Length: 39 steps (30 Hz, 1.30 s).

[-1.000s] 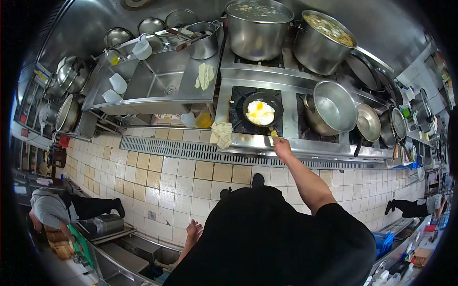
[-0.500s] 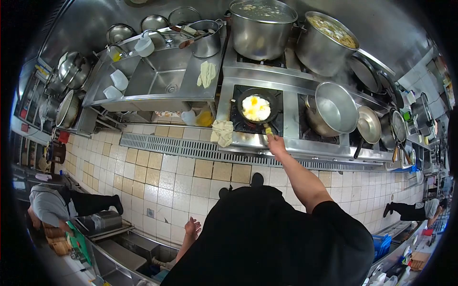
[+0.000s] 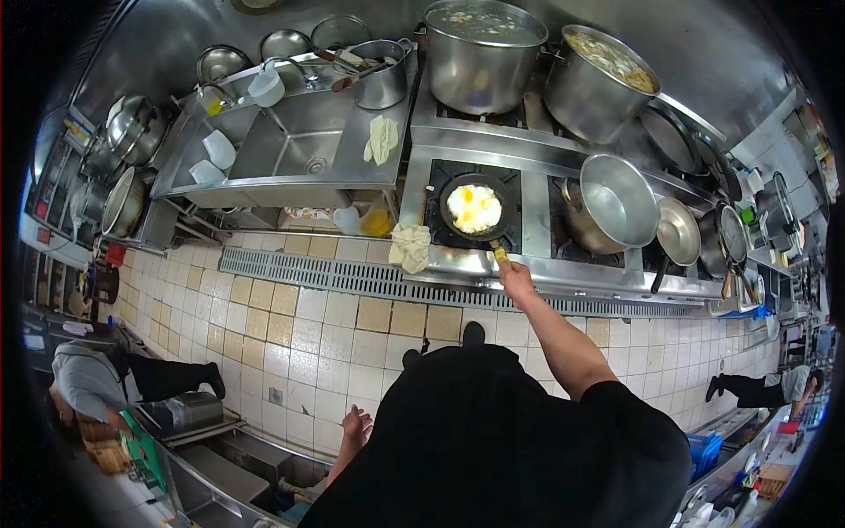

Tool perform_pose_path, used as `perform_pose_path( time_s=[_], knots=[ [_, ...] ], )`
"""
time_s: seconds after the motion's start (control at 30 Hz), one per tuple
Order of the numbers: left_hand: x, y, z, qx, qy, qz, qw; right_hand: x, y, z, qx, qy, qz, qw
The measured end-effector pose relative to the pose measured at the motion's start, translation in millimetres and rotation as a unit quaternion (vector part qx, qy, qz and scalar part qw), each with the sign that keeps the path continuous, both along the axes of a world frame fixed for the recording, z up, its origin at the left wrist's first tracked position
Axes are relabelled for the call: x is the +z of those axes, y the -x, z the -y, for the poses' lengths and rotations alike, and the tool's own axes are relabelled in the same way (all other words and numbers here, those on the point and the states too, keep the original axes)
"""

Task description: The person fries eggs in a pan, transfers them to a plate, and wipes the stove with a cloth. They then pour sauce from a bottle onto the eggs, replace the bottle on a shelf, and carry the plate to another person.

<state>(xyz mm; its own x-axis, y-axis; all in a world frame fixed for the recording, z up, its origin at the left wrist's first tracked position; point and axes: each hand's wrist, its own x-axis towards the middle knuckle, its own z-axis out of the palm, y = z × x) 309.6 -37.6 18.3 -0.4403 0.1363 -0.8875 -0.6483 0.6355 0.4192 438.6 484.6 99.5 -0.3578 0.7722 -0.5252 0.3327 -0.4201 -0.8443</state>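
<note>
My right hand [image 3: 517,280] grips the yellowish handle of a small black frying pan [image 3: 504,182] over the front left burner. Inside the pan, fried eggs [image 3: 475,209] spread white, with patches of yellow yolk. Low at my side, away from the stove, hangs my left hand [image 3: 356,424]. Its fingers are loosely apart and nothing is in it. A crumpled cloth [image 3: 410,247] lies over the stove's front edge, left of the pan.
A large empty-looking pot [image 3: 619,204] stands right of the pan, beside a shallow metal pan [image 3: 678,231]. Two tall stockpots [image 3: 484,75] with liquid sit behind. The sink [image 3: 308,150] is at left. Another person [image 3: 88,374] bends over a counter at lower left.
The frying pan has come slightly towards me and to the right, with my right hand on its handle. The eggs moved with it. My left hand stays almost where it was.
</note>
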Motion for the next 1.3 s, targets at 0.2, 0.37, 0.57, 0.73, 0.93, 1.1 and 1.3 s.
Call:
perform_pose_path(
  time_s=[0.2,0.37,0.57,0.73,0.93,1.1,1.3],
  knots=[
    [18,1,-10,0.024,0.015,-0.019,0.999,-14,10,5,-0.02,-0.022,0.02,0.999],
    [1,2,0,0.051,-0.02,-0.028,0.998,-34,10,3,-0.011,-0.028,0.041,0.999],
    [0,-2,1,0.064,-0.006,-0.002,0.998,-19,9,9,-0.015,0.044,0.002,0.999],
    [0,-8,8,0.002,-0.017,0.009,1.0,-8,8,10,-0.006,0.078,-0.006,0.997],
    [-14,-9,10,0.011,-0.022,0.024,0.999,-1,6,17,-0.021,0.052,-0.03,0.998],
    [-32,4,12,-0.06,-0.05,0.02,0.997,30,-11,33,-0.048,0.022,-0.071,0.996],
    [-39,22,-16,-0.165,0.012,0.052,0.985,149,-60,42,-0.068,0.125,-0.199,0.97]
  ],
)
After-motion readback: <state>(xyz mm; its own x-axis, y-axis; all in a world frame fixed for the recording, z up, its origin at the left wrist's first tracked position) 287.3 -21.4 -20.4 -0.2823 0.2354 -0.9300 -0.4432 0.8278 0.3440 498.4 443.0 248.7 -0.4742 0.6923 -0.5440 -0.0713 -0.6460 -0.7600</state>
